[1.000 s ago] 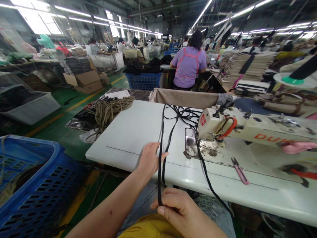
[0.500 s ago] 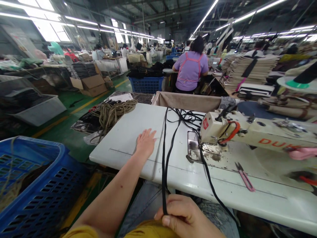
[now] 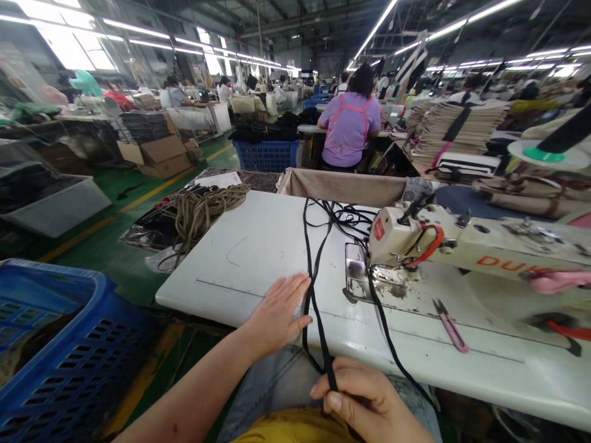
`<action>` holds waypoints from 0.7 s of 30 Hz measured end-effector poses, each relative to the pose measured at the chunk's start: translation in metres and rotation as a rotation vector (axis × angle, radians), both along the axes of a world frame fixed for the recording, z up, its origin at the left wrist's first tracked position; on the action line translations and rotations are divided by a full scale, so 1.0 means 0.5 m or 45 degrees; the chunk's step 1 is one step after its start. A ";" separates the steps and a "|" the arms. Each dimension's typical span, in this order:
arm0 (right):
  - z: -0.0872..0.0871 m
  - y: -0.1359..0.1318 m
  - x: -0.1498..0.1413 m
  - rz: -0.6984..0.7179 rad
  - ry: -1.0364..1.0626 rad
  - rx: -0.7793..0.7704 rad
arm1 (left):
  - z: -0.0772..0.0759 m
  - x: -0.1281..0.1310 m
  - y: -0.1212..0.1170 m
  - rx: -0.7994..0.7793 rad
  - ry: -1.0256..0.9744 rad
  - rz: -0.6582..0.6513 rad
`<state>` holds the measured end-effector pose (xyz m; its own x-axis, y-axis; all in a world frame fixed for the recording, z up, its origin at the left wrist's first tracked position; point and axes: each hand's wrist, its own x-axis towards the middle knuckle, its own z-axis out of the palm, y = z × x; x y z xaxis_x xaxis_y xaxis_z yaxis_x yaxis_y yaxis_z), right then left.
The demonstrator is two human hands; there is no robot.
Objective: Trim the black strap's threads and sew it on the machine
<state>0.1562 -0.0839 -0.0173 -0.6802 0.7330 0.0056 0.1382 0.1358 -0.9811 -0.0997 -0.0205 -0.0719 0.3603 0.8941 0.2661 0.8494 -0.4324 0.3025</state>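
Observation:
My right hand point(image 3: 369, 394) pinches one end of a narrow black strap point(image 3: 325, 351) near my lap, in front of the table's edge. From there the strap runs up across the white sewing table point(image 3: 258, 246) and crosses another length of itself. My left hand point(image 3: 281, 307) lies with fingers stretched out at the table's front edge, its fingertips at the black strap. A tangle of black strap point(image 3: 346, 212) rests at the back, left of the sewing machine point(image 3: 415, 240). Another black length point(image 3: 390, 335) hangs from beside the needle area over the front edge.
Pink-handled thread snips point(image 3: 450, 326) lie right of the machine's plate. A bundle of khaki cord point(image 3: 198, 209) sits at the table's left corner. A blue basket point(image 3: 78, 344) stands at lower left. Ahead, a co-worker in purple point(image 3: 348, 126) sits facing away.
My left hand has moved right and nearer to me, from the bare tabletop to the black strap. My right hand, still pinching the strap, has shifted slightly right. The strap's lengths now cross.

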 end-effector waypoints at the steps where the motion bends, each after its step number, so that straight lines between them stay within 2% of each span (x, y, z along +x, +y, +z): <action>1: 0.000 0.000 0.000 0.000 -0.024 -0.003 | -0.004 0.012 -0.022 -0.033 0.047 -0.071; 3: -0.002 -0.001 0.002 -0.009 -0.062 -0.008 | -0.012 0.020 -0.056 -0.053 0.146 -0.144; 5: -0.006 -0.005 0.011 -0.017 -0.081 -0.004 | -0.020 0.004 -0.075 -0.034 0.234 -0.137; 8: -0.020 -0.007 0.036 -0.057 -0.060 -0.008 | -0.034 -0.060 -0.073 -0.047 0.343 0.034; 10: -0.034 -0.006 0.056 -0.097 -0.004 -0.003 | -0.043 -0.116 -0.058 -0.116 0.410 0.287; 12: -0.050 -0.004 0.071 -0.141 0.059 0.018 | -0.048 -0.163 -0.041 -0.182 0.449 0.652; 14: -0.058 -0.004 0.076 -0.169 0.081 0.034 | -0.049 -0.182 -0.029 -0.172 0.439 1.037; 15: -0.058 -0.005 0.074 -0.173 0.068 0.037 | -0.048 -0.177 -0.026 -0.132 0.424 1.123; 16: -0.055 -0.006 0.071 -0.169 0.045 0.033 | -0.047 -0.164 -0.024 -0.081 0.407 1.113; 17: -0.050 -0.006 0.065 -0.162 0.016 0.029 | -0.045 -0.143 -0.023 -0.024 0.394 0.989; 19: -0.036 -0.007 0.052 -0.136 -0.043 0.026 | -0.043 -0.088 -0.019 0.045 0.368 0.566; 21: -0.026 -0.006 0.041 -0.088 -0.063 0.051 | -0.042 -0.034 -0.004 0.057 0.330 0.229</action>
